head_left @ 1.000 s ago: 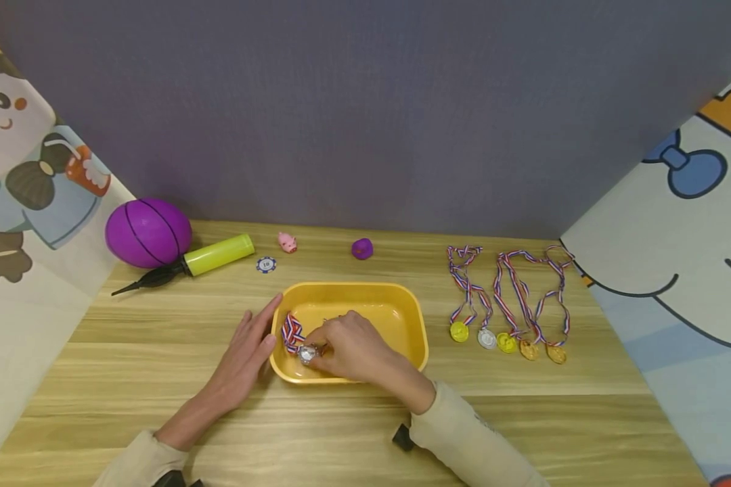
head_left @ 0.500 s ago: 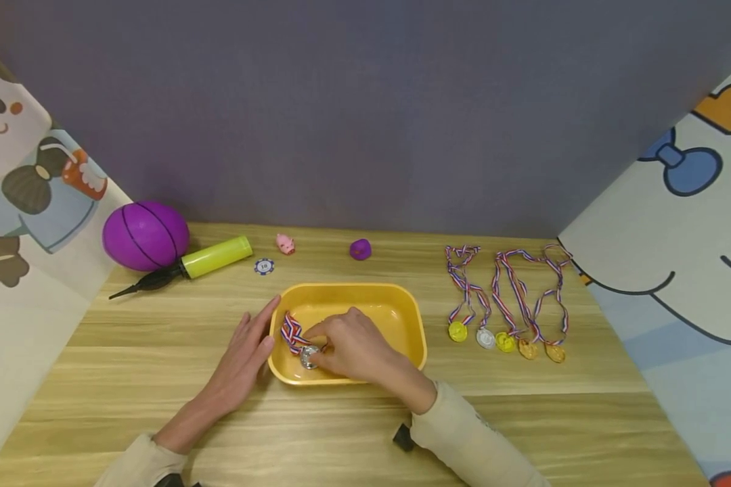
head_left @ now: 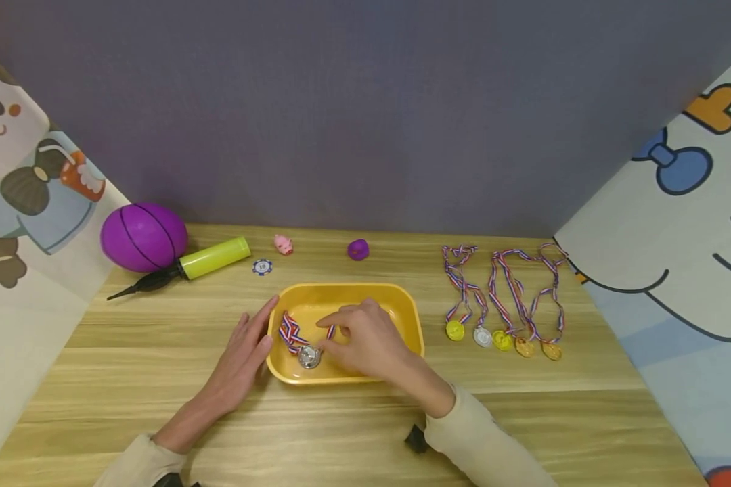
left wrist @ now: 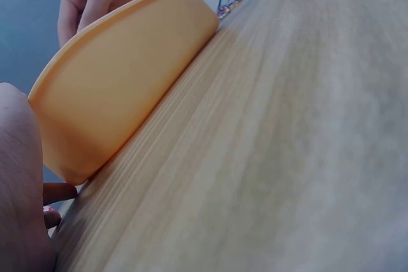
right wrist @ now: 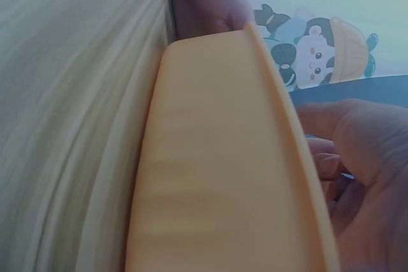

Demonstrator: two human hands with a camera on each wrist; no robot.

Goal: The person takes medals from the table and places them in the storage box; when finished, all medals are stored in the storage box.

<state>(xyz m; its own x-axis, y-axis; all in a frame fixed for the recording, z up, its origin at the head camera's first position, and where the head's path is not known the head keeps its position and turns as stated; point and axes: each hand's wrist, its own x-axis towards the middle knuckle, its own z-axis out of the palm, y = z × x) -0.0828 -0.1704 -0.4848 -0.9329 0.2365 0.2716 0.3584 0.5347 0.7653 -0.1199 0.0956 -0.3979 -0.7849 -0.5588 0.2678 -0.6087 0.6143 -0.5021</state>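
Note:
A yellow plastic tray [head_left: 396, 293] stands on the table. My left hand [head_left: 240, 358] lies along its left end with fingers extended, touching the rim and outer wall. Inside the tray at the left is a silver medal [head_left: 308, 356] with its bunched striped ribbon [head_left: 290, 331]. Over the tray, my right hand [head_left: 368, 338] holds its thumb and index finger apart, the thumb close beside the medal. Another bit of striped ribbon [head_left: 331, 331] shows between these two fingers. The right wrist view shows the other fingers [right wrist: 328, 165] bent behind the tray's rim.
Several medals lie in a row at the right, including a silver one [head_left: 482, 336], their ribbons [head_left: 512, 284] stretched behind. At the back are a purple ball [head_left: 144, 237], a yellow-green hand pump [head_left: 216, 258], a poker chip [head_left: 262, 267], a pink pig figure [head_left: 283, 244] and a small purple object [head_left: 358, 249].
My right hand has let go of the silver medal and shifted right, its thumb and index finger spreading. The medal now shows whole. My left hand stays at the tray's end.

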